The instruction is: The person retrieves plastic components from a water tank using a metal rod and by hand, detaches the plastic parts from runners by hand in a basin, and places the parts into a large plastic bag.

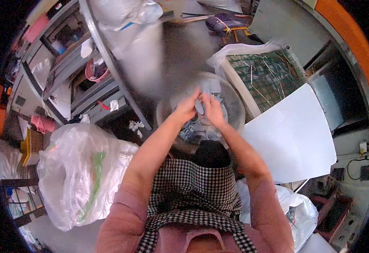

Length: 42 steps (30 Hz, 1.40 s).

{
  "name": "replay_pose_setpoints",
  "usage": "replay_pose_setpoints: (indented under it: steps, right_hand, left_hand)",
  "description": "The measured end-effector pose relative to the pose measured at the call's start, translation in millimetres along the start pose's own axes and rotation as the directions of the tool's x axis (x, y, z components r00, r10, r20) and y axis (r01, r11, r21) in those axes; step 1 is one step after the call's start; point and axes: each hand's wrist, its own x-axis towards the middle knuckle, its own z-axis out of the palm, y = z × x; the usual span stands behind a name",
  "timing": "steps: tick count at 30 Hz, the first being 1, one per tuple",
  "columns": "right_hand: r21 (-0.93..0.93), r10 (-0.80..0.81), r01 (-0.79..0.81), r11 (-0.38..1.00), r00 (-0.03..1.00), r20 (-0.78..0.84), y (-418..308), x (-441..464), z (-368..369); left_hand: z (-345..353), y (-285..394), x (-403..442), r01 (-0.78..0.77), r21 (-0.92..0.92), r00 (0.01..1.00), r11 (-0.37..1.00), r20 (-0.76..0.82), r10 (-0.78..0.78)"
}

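Note:
My left hand (187,107) and my right hand (212,110) are close together above a round, cloudy tub (237,110). Between them is a small grey piece with a rounded face (199,106), and the fingers of both hands are closed around it. What kind of part it is, I cannot make out. Several grey pieces (188,132) lie in the tub under the hands. A paler grey piece (211,85) shows just beyond the fingertips.
A clear plastic bag (75,173) stands at left, below a metal rack (104,55). White sacks (129,55) rise behind. On the right are a white panel (292,137) and a frame with green netting (264,76). A dark blur (178,55) covers part of the back.

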Motion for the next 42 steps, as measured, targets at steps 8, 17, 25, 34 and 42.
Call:
replay_pose_setpoints:
  steps: [8,17,25,34,42]
  right_hand:
    - [-0.085,0.058,-0.078,0.993,0.974,-0.220,47.3,18.2,-9.9]
    - [-0.147,0.130,-0.152,0.977,0.980,-0.151,63.2,25.9,-20.6]
    - [-0.313,-0.219,0.166,0.935,0.966,-0.141,72.4,9.6,-3.2]
    - [-0.374,0.092,-0.027,0.927,0.984,0.155,39.7,-4.9,-27.2]
    - [-0.780,-0.301,0.144,0.609,0.952,-0.059,9.9,-15.3,-95.0]
  left_hand:
    - [8.0,-7.3,11.4,-0.115,0.598,0.912,0.793,-0.253,0.323]
    - [3.8,5.1,-2.4,0.025,0.451,0.999,0.892,0.016,-0.036]
    - [11.1,-16.0,3.8,-0.146,0.460,0.976,0.876,-0.080,0.204]
    - [-0.9,-20.9,10.7,-0.099,0.306,0.979,0.947,-0.139,0.147]
    - [29.3,-26.7,-6.4,-0.191,0.607,0.978,0.772,0.052,0.201]
